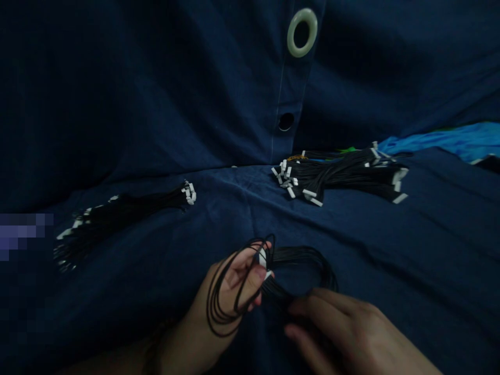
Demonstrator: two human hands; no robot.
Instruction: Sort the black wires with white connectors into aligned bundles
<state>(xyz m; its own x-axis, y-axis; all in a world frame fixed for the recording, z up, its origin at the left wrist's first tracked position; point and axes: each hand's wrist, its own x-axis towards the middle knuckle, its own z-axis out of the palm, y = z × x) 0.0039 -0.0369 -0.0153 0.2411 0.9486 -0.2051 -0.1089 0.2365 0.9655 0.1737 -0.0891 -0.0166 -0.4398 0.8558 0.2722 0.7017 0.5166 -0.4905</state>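
My left hand (238, 291) is closed on one end of a black cable bundle (307, 255), thumb and fingers pinching near the white connectors (263, 257). Several thin strands loop back over that hand's thumb and wrist side. The rest of the bundle bends round in a wide loop to the right. At the lower side of this loop, my right hand (351, 323) curls its fingers round the strands, which run in under the fingertips. Its grip is partly hidden in dark shadow.
A bundle of black cables with white connectors (136, 208) lies at left on the dark blue cloth (234, 208). A larger pile of such cables (339, 174) lies at back right, with bright blue material (449, 138) behind. A dark blue curtain with a ring eyelet (302, 32) hangs at the back.
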